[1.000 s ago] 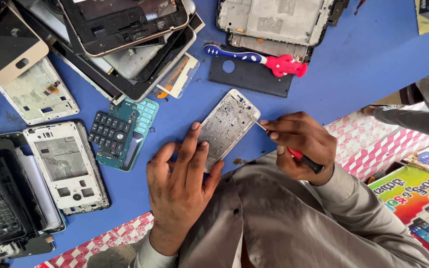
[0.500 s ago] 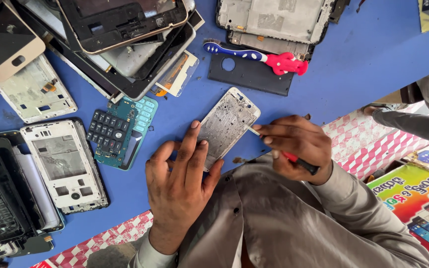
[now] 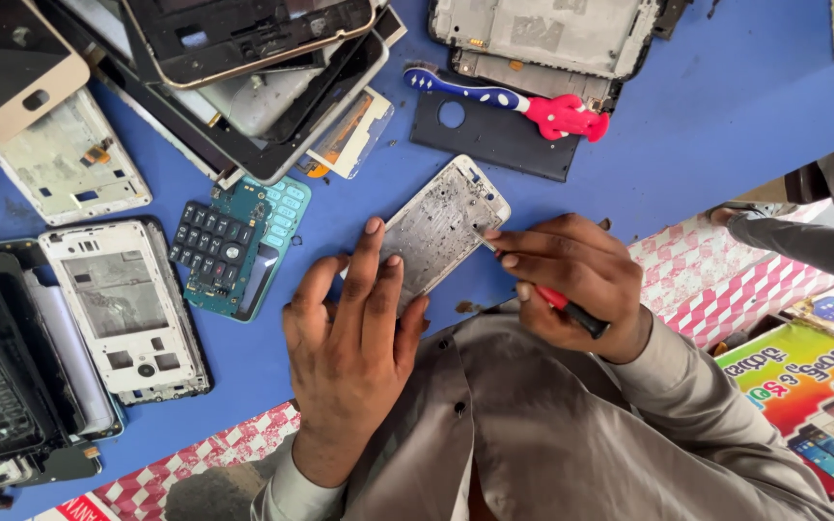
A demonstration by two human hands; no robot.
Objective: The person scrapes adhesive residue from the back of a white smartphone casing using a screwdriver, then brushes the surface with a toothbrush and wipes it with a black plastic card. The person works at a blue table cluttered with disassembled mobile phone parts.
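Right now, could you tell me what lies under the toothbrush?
The toothbrush lies on a dark flat plate with a round hole, which rests on the blue table. Whatever is beneath that plate is covered.

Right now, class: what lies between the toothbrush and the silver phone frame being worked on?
In the head view, a dark flat plate lies between the toothbrush and the phone frame.

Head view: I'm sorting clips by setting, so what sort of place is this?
Likely a phone repair bench: opened phone frames and a loose keypad lie on the blue table.
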